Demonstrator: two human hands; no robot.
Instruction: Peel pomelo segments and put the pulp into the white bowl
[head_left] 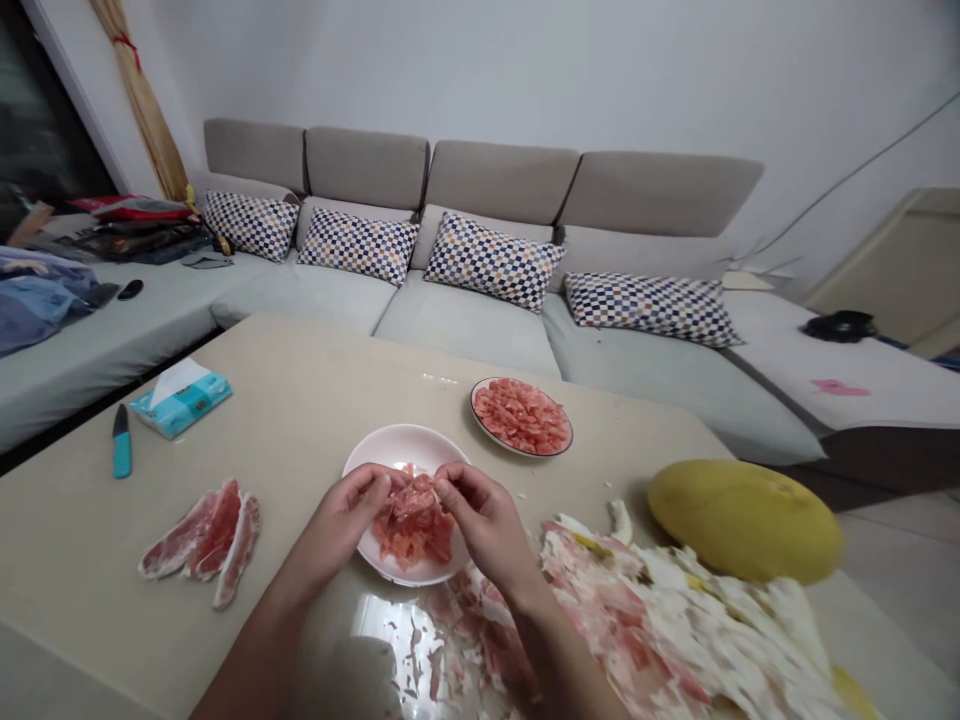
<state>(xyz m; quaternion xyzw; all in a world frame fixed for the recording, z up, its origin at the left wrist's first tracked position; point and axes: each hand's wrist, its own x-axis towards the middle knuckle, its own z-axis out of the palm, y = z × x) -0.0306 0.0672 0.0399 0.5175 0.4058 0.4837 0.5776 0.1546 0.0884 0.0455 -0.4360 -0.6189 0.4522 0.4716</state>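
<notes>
Over pale round bowl (390, 447), head cam: L hand (346, 508) & R hand (484, 512) pinch pomelo segment (415, 499) w/ thumbs and fingertips, forearms (264, 625) angled in from below. Loose pulp (416, 545) in bowl pink, flaky; peel heap (652, 620) nr R hand ragged, pithy (whole pomelo (742, 520) behind: smooth, yellow-green).

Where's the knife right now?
Head view, left side: the knife lies on the table, beside the blue tissue pack and beyond the red fruit wedges.

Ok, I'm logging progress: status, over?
Left hand, right hand: both pinching pulp. Bowl below, red bits inside. Peel right of bowl, not blocking hands.
</notes>
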